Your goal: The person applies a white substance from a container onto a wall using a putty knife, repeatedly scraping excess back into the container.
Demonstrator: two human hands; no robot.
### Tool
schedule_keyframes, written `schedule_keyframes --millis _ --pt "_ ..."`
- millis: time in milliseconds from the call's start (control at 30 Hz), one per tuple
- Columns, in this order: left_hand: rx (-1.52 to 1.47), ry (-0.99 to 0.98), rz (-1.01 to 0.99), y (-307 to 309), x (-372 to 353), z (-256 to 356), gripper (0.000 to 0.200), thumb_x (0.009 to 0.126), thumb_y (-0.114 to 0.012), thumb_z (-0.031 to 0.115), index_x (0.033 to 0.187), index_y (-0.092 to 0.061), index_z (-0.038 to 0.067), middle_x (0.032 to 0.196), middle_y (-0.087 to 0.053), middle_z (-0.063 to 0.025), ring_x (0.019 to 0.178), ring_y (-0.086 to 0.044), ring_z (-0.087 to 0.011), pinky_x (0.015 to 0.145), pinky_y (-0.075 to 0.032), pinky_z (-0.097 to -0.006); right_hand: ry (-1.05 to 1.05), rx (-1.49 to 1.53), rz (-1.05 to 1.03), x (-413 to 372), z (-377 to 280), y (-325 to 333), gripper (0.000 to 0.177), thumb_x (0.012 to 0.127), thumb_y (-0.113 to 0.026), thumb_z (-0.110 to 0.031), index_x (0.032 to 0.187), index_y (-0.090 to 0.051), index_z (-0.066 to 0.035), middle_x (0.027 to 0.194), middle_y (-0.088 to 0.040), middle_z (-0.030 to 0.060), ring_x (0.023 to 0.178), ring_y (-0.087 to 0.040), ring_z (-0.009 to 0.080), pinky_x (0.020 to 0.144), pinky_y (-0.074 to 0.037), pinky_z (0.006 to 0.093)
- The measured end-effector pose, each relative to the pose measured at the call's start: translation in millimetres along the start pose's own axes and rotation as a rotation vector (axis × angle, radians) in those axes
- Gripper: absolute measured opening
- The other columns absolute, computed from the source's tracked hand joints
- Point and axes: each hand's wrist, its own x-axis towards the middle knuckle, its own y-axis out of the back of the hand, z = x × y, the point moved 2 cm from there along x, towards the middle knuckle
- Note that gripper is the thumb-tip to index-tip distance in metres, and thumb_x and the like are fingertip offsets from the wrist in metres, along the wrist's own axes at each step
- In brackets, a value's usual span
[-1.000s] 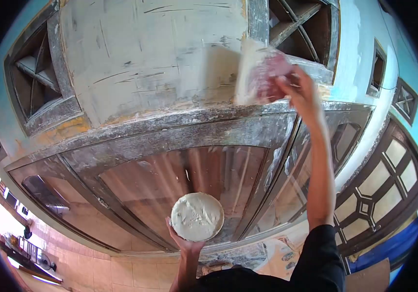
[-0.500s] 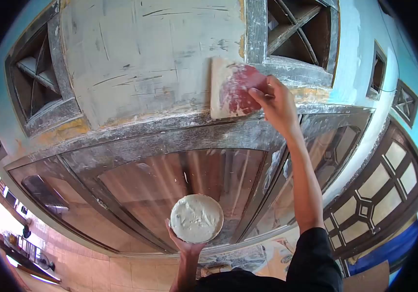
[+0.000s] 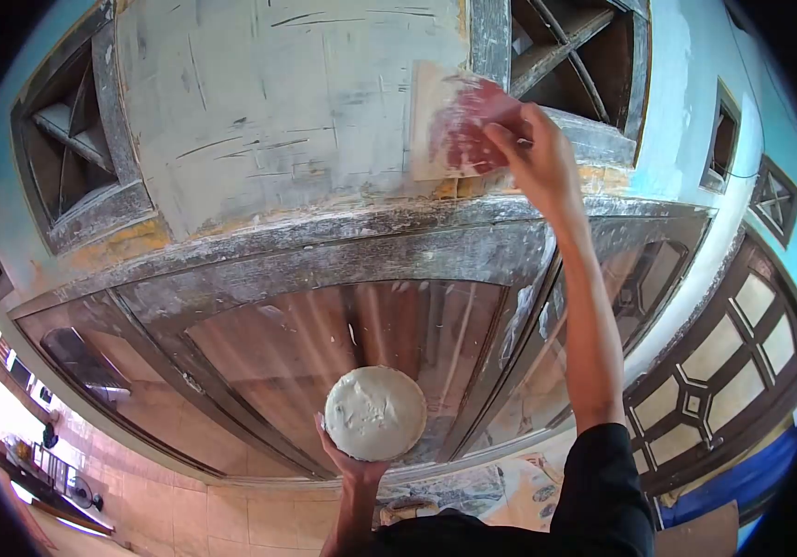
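Observation:
My right hand [image 3: 538,153] pinches the right edge of a flat red scraper [image 3: 473,125], smeared with whitish paste. The scraper lies against the pale, scratched wall panel [image 3: 259,111], just left of the wooden frame of a vent opening. Lower down, my left hand [image 3: 352,461] holds a round container of white paste [image 3: 375,413] from below. The paste has a lumpy surface. Most of the left fingers are hidden under the container.
Below the panel runs a worn wooden beam [image 3: 371,251] above glazed doors [image 3: 269,343]. Cross-braced vents [image 3: 74,139] sit at both sides. A paned door [image 3: 695,399] stands at the right, with blue material [image 3: 732,483] near it. Tiled floor [image 3: 176,501] shows at the lower left.
My right hand and the scraper have moved up and slightly right along the wall. My left hand and the container have hardly moved.

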Motion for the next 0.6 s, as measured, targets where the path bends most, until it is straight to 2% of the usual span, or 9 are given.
schedule_keyframes --millis 67,133,200,233,333,367,433,467,600 --pt "0.011 -0.009 0.008 1.5 0.1 -0.1 0.069 0.085 -0.037 0.065 0.131 -0.046 0.015 0.133 -0.046 -0.0092 0.118 -0.046 -0.0342 0.096 -0.038 -0.053 -0.045 -0.003 0.039 -4.2 26.2 16.2 0.027 0.086 -0.065 -0.024 0.09 -0.055 0.002 0.081 -0.067 0.0126 0.067 -0.062 0.0176 0.058 -0.047 0.0356" --pt "0.017 -0.016 0.014 3.0 1.1 -1.0 0.069 0.085 -0.036 0.064 0.131 -0.047 0.015 0.134 -0.046 -0.0081 0.118 -0.046 -0.0331 0.097 -0.038 -0.0517 -0.055 -0.012 0.034 -12.6 39.4 39.2 0.026 0.087 -0.063 -0.023 0.09 -0.056 0.001 0.081 -0.067 0.0101 0.067 -0.063 0.0153 0.052 -0.046 0.032" --pt "-0.03 0.01 0.024 4.5 1.7 -2.9 0.068 0.084 -0.037 0.065 0.131 -0.047 0.016 0.133 -0.046 -0.008 0.118 -0.045 -0.0334 0.096 -0.038 -0.0524 -0.268 0.139 -0.048 -16.5 35.3 55.8 0.027 0.087 -0.063 -0.024 0.094 -0.058 0.001 0.082 -0.066 0.0082 0.064 -0.062 0.0126 0.045 -0.045 0.0268" --pt "-0.031 0.009 0.025 4.6 2.6 -3.7 0.068 0.084 -0.037 0.065 0.131 -0.047 0.016 0.133 -0.046 -0.008 0.118 -0.045 -0.0334 0.096 -0.038 -0.0524 -0.181 0.195 -0.032 -14.3 18.9 49.8 0.026 0.087 -0.062 -0.024 0.094 -0.058 0.001 0.081 -0.066 0.0064 0.062 -0.061 0.0095 0.039 -0.043 0.023" --pt "-0.008 0.049 -0.031 0.6 -0.3 -5.8 0.068 0.083 -0.038 0.066 0.13 -0.047 0.017 0.133 -0.046 -0.008 0.119 -0.045 -0.0338 0.096 -0.038 -0.0534 -0.125 0.15 -0.143 1.4 -26.6 18.4 0.028 0.087 -0.063 -0.025 0.096 -0.058 0.001 0.081 -0.067 0.0071 0.066 -0.063 0.0098 0.045 -0.046 0.0241" --pt "-0.026 0.05 -0.055 -5.7 -3.0 -6.0 0.07 0.084 -0.037 0.066 0.131 -0.046 0.016 0.133 -0.046 -0.0093 0.118 -0.046 -0.0342 0.096 -0.039 -0.0542 -0.126 0.146 -0.143 6.9 -18.8 10.4 0.028 0.087 -0.063 -0.025 0.096 -0.058 0.001 0.081 -0.067 0.0071 0.066 -0.063 0.0098 0.045 -0.046 0.0241" --pt "-0.043 0.045 -0.079 -7.7 -4.3 -6.3 0.071 0.084 -0.036 0.067 0.131 -0.045 0.014 0.132 -0.046 -0.0105 0.117 -0.046 -0.0346 0.095 -0.04 -0.0549 0.189 -0.155 0.025 14.5 -3.5 -8.2 0.028 0.087 -0.064 -0.026 0.095 -0.058 0.001 0.082 -0.067 0.0075 0.068 -0.065 0.0104 0.051 -0.049 0.0243" --pt "-0.049 0.037 -0.04 -3.8 -2.7 -5.5 0.071 0.084 -0.036 0.066 0.131 -0.045 0.014 0.132 -0.046 -0.0104 0.117 -0.047 -0.0345 0.095 -0.04 -0.0549 0.189 -0.149 0.029 12.9 2.9 -1.8 0.028 0.087 -0.064 -0.026 0.095 -0.058 0.001 0.082 -0.067 0.0075 0.068 -0.065 0.0104 0.051 -0.049 0.0243" --pt "-0.001 -0.038 -0.024 -4.2 -3.9 0.4 0.07 0.084 -0.038 0.066 0.131 -0.045 0.014 0.132 -0.046 -0.01 0.117 -0.047 -0.034 0.095 -0.04 -0.0548 -0.182 0.102 -0.022 -3.9 32.6 49.3 0.028 0.086 -0.065 -0.026 0.094 -0.058 0.0 0.082 -0.068 0.0078 0.066 -0.065 0.0111 0.054 -0.048 0.0251"
